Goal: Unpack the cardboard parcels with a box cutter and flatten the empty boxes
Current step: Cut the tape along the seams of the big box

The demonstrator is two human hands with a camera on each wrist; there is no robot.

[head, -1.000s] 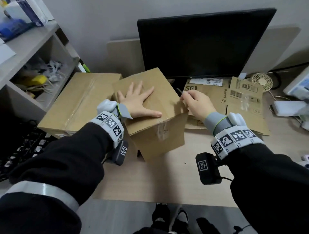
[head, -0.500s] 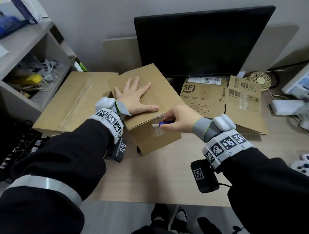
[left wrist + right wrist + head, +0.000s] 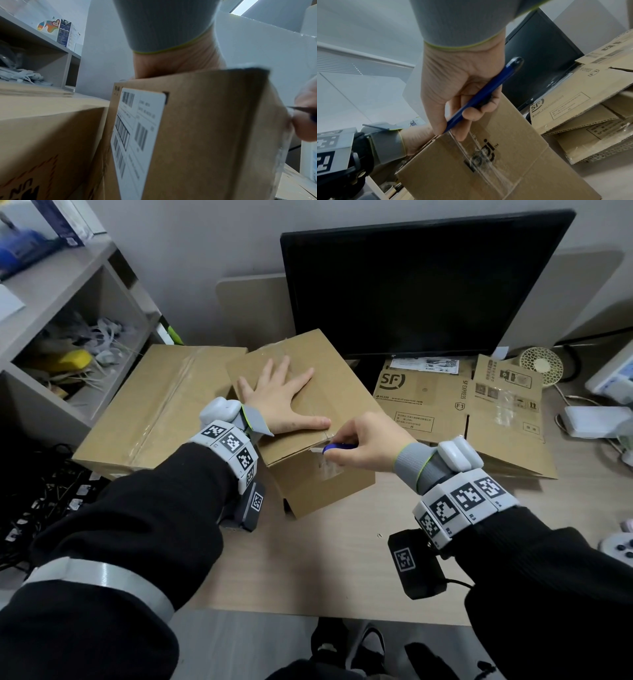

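A small brown cardboard parcel stands tilted in the middle of the desk, sealed with clear tape. My left hand lies flat on its top, fingers spread. My right hand grips a blue box cutter, its blade at the taped near top edge of the parcel. In the right wrist view the blue box cutter runs across my palm, tip at the tape. The left wrist view shows the parcel's side with a white shipping label.
A larger sealed box lies left of the parcel, touching it. A flattened SF Express box lies to the right. A black monitor stands behind. Shelves at the left; a small fan and white devices at the right.
My right hand came down from the parcel's far right edge to its near top edge with the box cutter, then shifted slightly right along the edge. The left hand stayed flat on top.
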